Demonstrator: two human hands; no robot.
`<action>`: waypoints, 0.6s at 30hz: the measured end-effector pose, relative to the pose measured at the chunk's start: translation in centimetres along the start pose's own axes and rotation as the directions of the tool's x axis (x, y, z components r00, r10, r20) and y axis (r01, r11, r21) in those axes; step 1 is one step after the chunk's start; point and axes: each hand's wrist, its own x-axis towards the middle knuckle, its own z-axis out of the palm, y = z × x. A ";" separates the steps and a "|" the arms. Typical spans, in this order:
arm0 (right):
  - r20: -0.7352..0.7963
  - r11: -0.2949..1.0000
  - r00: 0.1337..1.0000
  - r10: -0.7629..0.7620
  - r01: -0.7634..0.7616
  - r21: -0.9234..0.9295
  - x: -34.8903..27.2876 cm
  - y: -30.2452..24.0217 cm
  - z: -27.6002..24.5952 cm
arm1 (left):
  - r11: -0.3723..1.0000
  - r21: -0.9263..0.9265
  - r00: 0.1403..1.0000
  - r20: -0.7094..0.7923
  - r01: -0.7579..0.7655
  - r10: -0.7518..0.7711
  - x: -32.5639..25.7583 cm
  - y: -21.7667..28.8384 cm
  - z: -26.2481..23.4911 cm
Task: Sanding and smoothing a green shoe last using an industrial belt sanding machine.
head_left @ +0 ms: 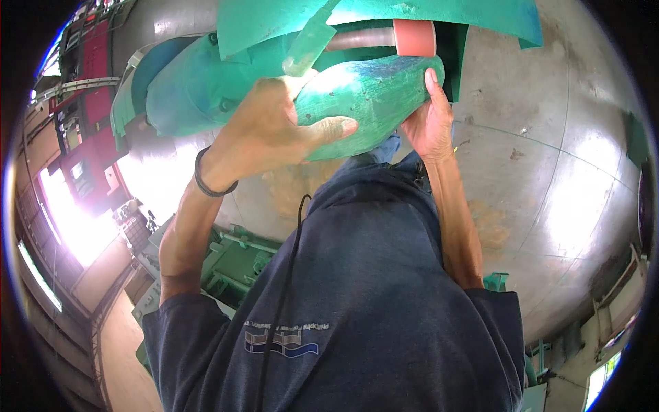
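Note:
A green shoe last (pixel 364 99) with a scuffed, streaked surface is held level in both hands under the hood of a green machine (pixel 371 10). My left hand (pixel 271 130) grips its wider left end, the thumb lying across the near side. Around its narrower right end my right hand (pixel 429 127) is closed, thumb on top. Just beyond that end is an orange-red sanding roller (pixel 415 38) on a metal shaft (pixel 360 39). Whether last and roller touch, I cannot tell. A translucent green flap (pixel 310 47) hangs above my left hand.
The machine's rounded green housing (pixel 185 89) extends to the left. Lower left, behind my left arm, stands another green machine (pixel 240 264). Grey floor (pixel 528 151) with stains and joint lines lies to the right. A dark cord (pixel 292 254) hangs down my shirt front.

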 end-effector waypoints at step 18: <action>0.006 0.999 0.999 -0.046 0.045 0.012 -1.2 0.2 0.8 | 0.996 0.071 0.999 -0.003 -0.045 0.045 -0.6 -0.2 -0.5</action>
